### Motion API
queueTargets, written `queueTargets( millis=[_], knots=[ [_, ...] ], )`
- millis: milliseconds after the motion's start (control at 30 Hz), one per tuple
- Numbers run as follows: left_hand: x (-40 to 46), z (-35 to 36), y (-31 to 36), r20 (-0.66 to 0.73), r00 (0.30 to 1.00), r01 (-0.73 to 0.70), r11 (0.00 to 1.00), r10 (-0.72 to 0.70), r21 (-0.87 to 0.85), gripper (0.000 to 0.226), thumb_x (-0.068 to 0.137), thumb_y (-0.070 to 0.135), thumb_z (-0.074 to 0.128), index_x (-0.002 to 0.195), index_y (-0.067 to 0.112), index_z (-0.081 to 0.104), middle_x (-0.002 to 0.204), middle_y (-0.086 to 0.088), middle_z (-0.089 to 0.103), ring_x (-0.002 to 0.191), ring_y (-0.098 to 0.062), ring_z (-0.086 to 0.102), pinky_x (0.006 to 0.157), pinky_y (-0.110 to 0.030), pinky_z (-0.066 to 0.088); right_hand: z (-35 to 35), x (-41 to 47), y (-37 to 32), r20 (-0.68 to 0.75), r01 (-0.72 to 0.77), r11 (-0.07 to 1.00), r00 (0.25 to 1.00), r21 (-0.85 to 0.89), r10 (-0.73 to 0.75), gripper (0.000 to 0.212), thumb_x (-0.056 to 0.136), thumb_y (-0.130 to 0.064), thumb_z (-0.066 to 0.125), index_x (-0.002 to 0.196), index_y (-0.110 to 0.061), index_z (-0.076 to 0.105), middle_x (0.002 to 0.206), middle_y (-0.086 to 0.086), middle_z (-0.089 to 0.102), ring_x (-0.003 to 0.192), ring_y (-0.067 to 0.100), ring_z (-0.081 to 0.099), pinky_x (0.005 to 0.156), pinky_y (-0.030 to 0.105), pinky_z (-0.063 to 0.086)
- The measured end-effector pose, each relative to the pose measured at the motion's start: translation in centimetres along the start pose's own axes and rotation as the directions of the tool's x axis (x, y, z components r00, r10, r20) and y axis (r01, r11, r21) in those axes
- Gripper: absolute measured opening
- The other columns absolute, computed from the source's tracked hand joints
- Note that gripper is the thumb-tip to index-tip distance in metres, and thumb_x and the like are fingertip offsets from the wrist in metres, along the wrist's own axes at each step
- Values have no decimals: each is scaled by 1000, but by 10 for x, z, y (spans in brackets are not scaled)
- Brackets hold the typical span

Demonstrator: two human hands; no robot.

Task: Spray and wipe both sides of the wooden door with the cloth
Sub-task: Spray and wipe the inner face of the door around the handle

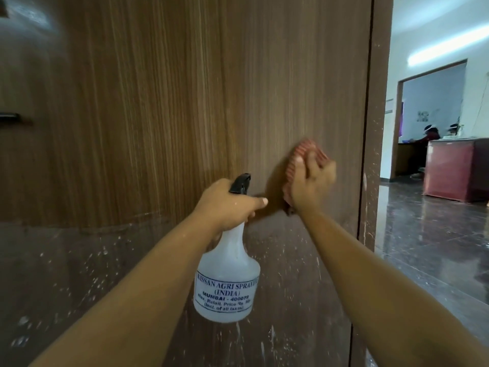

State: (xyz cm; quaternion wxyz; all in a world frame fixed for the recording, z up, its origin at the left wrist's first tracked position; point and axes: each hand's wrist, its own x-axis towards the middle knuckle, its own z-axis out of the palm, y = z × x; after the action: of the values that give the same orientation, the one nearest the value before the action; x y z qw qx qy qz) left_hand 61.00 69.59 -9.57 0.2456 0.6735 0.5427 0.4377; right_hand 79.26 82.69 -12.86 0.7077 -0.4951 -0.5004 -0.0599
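Beyond the door's right edge, a glossy dark floor (434,234) ran back to a reddish-brown cabinet (449,170) and a doorway where two seated people (428,136) showed small and blurred, with a tube light (447,53) glowing on the white wall above.

From the head view, the wooden door (172,102) filled most of the frame, its upper part streaked brown grain, its lower part a darker panel flecked with pale spots. A dark handle (10,118) jutted at the door's left edge.

The left hand (227,202) was wrapped round the neck of a translucent white spray bottle (227,282), fingers curled under its black nozzle head, forefinger stretched forward toward the door. The bottle hung upright below the fist, in front of the lower panel, printed label facing the camera.

The right hand (312,181) pressed a red-striped cloth (299,157) flat against the door near its right edge, just above the line where the grain met the dark panel. Its fingers lay spread over the cloth, slightly blurred; whether they gripped any fold could not be told. The two hands were near each other, not touching.
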Motion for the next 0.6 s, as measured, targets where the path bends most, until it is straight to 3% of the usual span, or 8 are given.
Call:
queueTargets(
  millis=[100, 233, 267, 300, 367, 433, 467, 600],
  knots=[
    [-12, -17, -2, -69, 998, -13, 998, 8, -63, 20, 83, 30, 80, 78, 13, 71, 76, -5, 75, 76, -20, 71, 89, -44, 58, 41, -46, -63, 89, 508, 853, 861, -120, -500, 57, 91, -47, 43, 137, -16, 55, 127, 19, 46, 114, 32, 42, 91, 43, 36],
    [-24, -38, -16, -100, 995, 3, 1000, -6, -31, 23, 82, 29, 80, 77, 9, 72, 75, -6, 76, 82, -25, 73, 91, -46, 57, 50, -48, -60, 284, 785, 585, 619, -203, -732, 62, 96, -46, 35, 150, -15, 39, 156, 14, 27, 145, 33, 20, 117, 52, 14],
    [-27, -45, -21, -101, 995, 19, 999, -22, -26, 24, 83, 30, 80, 78, 9, 72, 77, -6, 76, 83, -24, 73, 91, -46, 57, 45, -35, -52, 286, 776, 597, 630, -202, -722, 62, 99, -43, 32, 150, -10, 37, 158, 17, 26, 147, 35, 18, 119, 53, 11],
    [-30, -51, -26, -108, 993, 34, 999, -36, -28, 24, 83, 32, 81, 78, 10, 71, 79, -7, 76, 84, -24, 73, 92, -47, 56, 40, -18, -42, 254, 701, 682, 712, -210, -654, 62, 100, -41, 31, 148, -4, 38, 157, 22, 28, 147, 39, 20, 119, 55, 12],
    [-36, -65, -36, -147, 988, 31, 999, -38, -44, 25, 82, 32, 81, 75, 10, 70, 80, -8, 75, 85, -24, 72, 94, -49, 55, 26, 13, -26, 95, 293, 943, 955, -156, -281, 66, 99, -41, 26, 149, 3, 33, 157, 27, 24, 146, 43, 20, 121, 52, 12],
    [-41, -77, -43, -199, 979, 32, 999, -40, -42, 29, 83, 32, 80, 71, 9, 67, 77, -10, 74, 82, -26, 71, 92, -49, 55, 18, 29, -21, 9, -109, 989, 994, -103, 110, 68, 100, -40, 22, 154, 2, 20, 161, 25, 14, 149, 39, 12, 121, 46, 7],
    [-44, -83, -45, -212, 976, 42, 998, -49, -40, 31, 84, 32, 79, 71, 7, 65, 74, -11, 71, 77, -27, 69, 89, -46, 55, 17, 26, -24, -5, -187, 977, 982, -103, 187, 65, 103, -38, 23, 155, 2, 17, 161, 24, 12, 150, 37, 10, 120, 44, 6],
    [-54, -100, -53, -141, 987, 83, 996, -80, 15, 31, 84, 34, 79, 77, 6, 67, 67, -6, 70, 71, -21, 68, 80, -39, 53, 37, -19, -46, 9, -21, 995, 1000, -95, 22, 67, 102, -39, 22, 153, 4, 20, 161, 25, 14, 150, 37, 13, 122, 43, 9]
  ],
)
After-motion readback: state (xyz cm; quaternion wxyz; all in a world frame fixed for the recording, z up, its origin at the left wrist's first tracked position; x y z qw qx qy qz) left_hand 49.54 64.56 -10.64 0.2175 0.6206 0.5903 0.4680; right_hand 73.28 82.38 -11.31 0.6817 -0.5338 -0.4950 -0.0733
